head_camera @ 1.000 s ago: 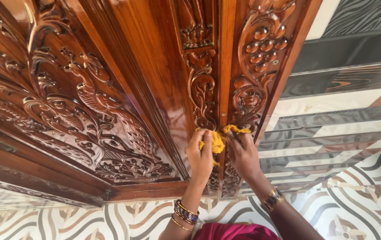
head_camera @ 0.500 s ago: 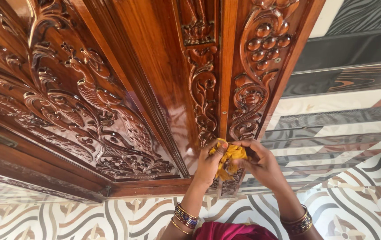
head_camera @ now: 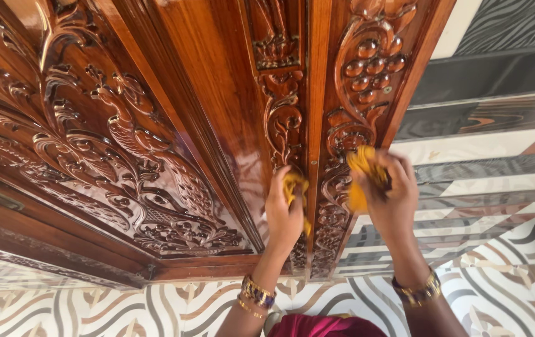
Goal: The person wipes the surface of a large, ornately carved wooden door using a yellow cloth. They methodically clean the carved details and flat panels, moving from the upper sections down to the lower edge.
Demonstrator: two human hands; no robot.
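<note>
Two hands, left hand and right hand, press yellow cloth against carved door.

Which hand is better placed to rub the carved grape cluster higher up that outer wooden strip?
Probably the right hand: its yellow cloth already presses that strip, just below the carved grapes. The left hand works the inner strip.

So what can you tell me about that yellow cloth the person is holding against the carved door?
The yellow cloth looks soft, thin and crumpled, mustard in colour. It shows as two bunches: one in the right hand, pressed on the carved scrollwork strip of the glossy brown wooden door, and one under the left hand, with a bit hanging below the palm. Motion blur hides whether the bunches join as one piece.
</note>
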